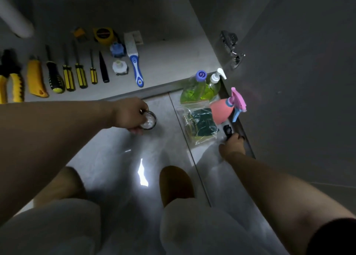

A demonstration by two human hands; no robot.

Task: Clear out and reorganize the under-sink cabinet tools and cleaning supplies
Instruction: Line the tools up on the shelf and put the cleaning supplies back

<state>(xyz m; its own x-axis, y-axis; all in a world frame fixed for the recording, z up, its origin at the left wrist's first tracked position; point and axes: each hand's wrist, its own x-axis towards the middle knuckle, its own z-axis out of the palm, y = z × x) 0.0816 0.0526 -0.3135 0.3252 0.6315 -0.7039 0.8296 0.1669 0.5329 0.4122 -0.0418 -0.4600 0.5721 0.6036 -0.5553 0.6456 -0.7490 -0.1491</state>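
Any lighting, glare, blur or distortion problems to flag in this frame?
Head view: dim overall, the cabinet interior dark; a white glare patch on the glossy grey floor tile; wide-angle stretch bends the frame edges; the left hand gripping the small clear glass jar and the right hand holding a small black object look soft.

Pliers [8, 81], left of the brush [134, 62], cut by the frame edge. Below the brush, left hand [129, 114] partly covers jar [150, 121]; lower right of it, right hand [232, 146] half hides an unidentifiable black object [227, 130].
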